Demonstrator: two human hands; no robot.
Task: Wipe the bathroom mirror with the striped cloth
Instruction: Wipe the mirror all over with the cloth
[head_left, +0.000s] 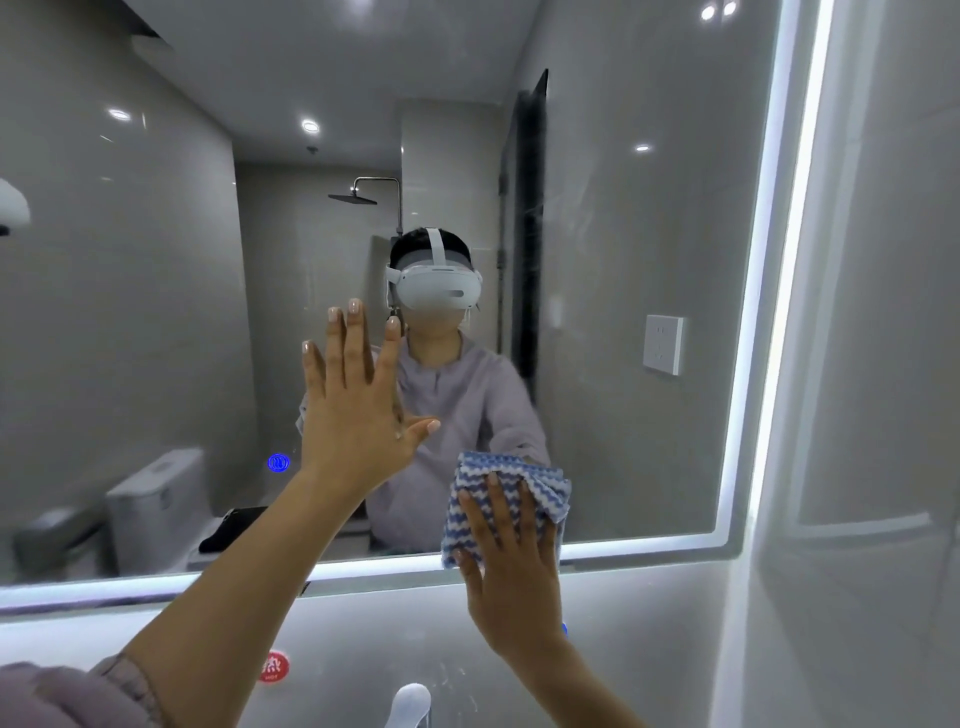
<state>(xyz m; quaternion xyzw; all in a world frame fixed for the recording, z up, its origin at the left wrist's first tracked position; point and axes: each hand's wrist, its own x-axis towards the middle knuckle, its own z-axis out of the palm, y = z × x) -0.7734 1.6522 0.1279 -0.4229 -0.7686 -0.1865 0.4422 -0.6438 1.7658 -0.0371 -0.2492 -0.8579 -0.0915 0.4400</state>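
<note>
The bathroom mirror (649, 260) fills most of the view, framed by a lit white strip. My left hand (356, 410) lies flat against the glass near the middle, fingers straight and spread. My right hand (511, 561) presses the blue-and-white striped cloth (540, 488) against the mirror's lower edge, right of centre, with straight fingers laid over it. The cloth is folded and its bottom corner hangs over the lit strip. A person wearing a white headset is reflected in the glass behind both hands.
A blue lit touch button (278, 462) glows on the glass left of my left wrist. Below the mirror a red round sticker (274, 666) sits on the grey wall, and a white tap top (413, 699) shows at the bottom edge. A tiled wall (883, 364) stands to the right.
</note>
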